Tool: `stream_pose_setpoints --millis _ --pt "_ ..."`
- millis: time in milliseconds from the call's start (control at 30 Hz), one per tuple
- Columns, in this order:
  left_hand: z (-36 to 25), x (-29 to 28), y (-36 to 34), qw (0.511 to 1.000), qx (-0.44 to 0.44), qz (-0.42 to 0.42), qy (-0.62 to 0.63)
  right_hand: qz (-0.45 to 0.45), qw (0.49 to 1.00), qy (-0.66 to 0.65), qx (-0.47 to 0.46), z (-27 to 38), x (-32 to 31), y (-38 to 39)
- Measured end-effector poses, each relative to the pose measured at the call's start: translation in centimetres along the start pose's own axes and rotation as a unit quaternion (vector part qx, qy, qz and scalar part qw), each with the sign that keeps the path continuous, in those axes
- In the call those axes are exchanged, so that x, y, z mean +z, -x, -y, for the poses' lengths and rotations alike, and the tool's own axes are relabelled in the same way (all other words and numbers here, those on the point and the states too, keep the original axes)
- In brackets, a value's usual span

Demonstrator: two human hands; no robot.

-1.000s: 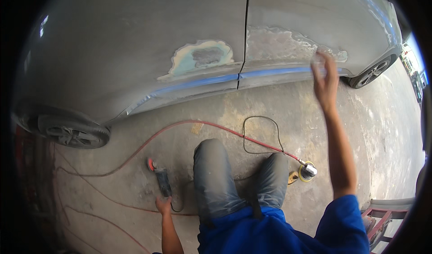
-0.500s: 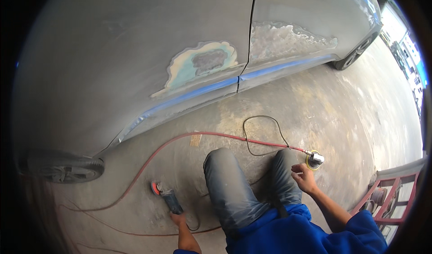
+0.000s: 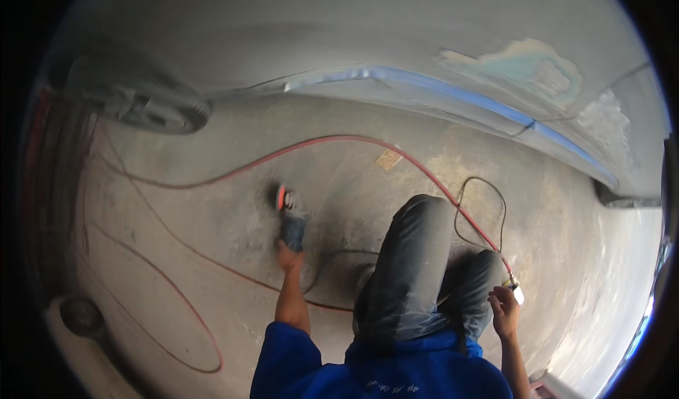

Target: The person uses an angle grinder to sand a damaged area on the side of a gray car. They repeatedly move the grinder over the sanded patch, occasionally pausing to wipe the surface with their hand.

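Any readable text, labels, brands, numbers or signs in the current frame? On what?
Small white marks on the blue fabric shirt: too small and blurred to read.
Dark blue cylindrical power tool with orange-red round disc: no legible label.
Nothing else readable.

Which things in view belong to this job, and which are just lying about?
Probably the job:
power tool in the left hand;
silver tool beside the right hand;
red hose joined to it;
pale patch on the car;
blue tape.

Probably lying about:
tan scrap on the floor;
looped reddish hose, lower left.
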State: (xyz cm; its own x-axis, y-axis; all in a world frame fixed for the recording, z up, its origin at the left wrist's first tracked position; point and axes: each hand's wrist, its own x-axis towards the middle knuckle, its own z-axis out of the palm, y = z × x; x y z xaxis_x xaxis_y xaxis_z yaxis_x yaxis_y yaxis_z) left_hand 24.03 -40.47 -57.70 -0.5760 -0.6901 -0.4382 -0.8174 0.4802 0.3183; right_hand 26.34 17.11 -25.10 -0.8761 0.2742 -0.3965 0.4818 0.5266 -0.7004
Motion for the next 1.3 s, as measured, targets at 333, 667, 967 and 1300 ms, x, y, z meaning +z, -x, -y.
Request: stream_pose_setpoints --millis 333,667,967,1300 --pt "-7.6 -13.0 13.7 0.946 0.031 0.090 0.309 0.072 0.972 -0.208 -0.083 13.0 4.5 -3.3" --pt "-18.6 -21.2 27.2 0.817 0.165 0.181 0.522 0.379 0.811 -0.438 -0.080 23.8 21.6 1.0" --pt "-20.7 -17.7 31.0 0.878 0.224 0.136 0.401 0.302 0.784 -0.541 0.031 20.8 18.3 1.1" --pt "-25.7 -20.0 35.0 0.882 0.359 0.072 0.297 0.294 0.758 -0.579 -0.052 19.5 14.0 0.5"
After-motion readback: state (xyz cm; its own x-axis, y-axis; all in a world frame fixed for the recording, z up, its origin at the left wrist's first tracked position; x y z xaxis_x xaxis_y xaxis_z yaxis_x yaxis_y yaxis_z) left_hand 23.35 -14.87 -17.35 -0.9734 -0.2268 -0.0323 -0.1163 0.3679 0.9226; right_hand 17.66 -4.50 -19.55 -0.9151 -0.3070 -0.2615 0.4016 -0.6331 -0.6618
